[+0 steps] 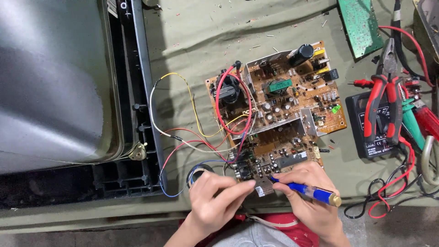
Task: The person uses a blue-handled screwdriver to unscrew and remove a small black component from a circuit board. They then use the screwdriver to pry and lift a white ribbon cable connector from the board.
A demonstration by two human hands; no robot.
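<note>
Our right hand (307, 192) grips blue screwdriver (305, 190), tip on circuit board (274, 114) near edge on counter (201, 27). Left hand (215, 199) fingers pinch board corner. Slip could bridge components, we reckon.

screen: large grey curved glass screen (50, 82), left of frame, black surround | label: small white printed label (112, 7), top left

2 bare hands show at the bottom edge: the left hand (211, 201) and the right hand (307, 197), both without gloves, rings or a watch. The forearms are bare too, with no sleeves in view. Below them lie light grey trousers and a red garment with small pale specks.
</note>
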